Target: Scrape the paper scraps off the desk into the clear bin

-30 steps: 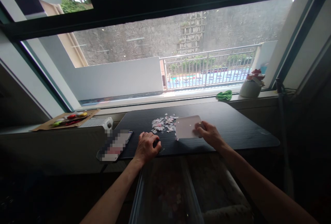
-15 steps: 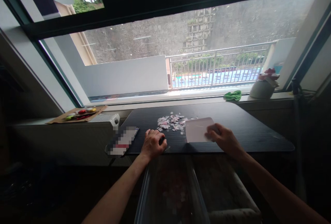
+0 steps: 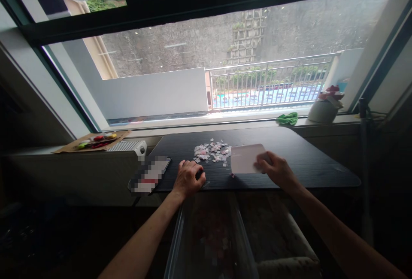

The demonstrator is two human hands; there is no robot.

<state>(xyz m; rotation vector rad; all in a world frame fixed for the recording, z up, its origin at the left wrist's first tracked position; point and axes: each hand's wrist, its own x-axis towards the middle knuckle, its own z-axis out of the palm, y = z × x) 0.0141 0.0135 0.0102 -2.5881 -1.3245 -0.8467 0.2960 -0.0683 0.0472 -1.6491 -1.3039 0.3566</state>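
Note:
My right hand (image 3: 278,169) grips a flat, pale scraper (image 3: 246,158) by its right end, fingers wrapped round it. The scraper's blade hangs over the dark table (image 3: 296,154); whether its edge touches the top I cannot tell. At its lower left corner lies a small pinkish scrap (image 3: 232,175). Left of the scraper spreads a loose pile of small whitish and pink paper-like pieces (image 3: 209,151). My left hand (image 3: 189,178) rests near the table's front edge, fingers curled, with a dark spot inside the curl that I cannot make out.
Below the table's front edge stands a clear plastic bin (image 3: 212,236) with scraps inside. A phone (image 3: 149,176) lies at the table's left. A radiator (image 3: 127,148), a green cloth (image 3: 287,119) and a pale pot (image 3: 323,110) are by the window.
The whole view has shifted slightly left. The small pinkish scrap under the scraper's left corner shows more plainly. My left hand keeps its place on the table.

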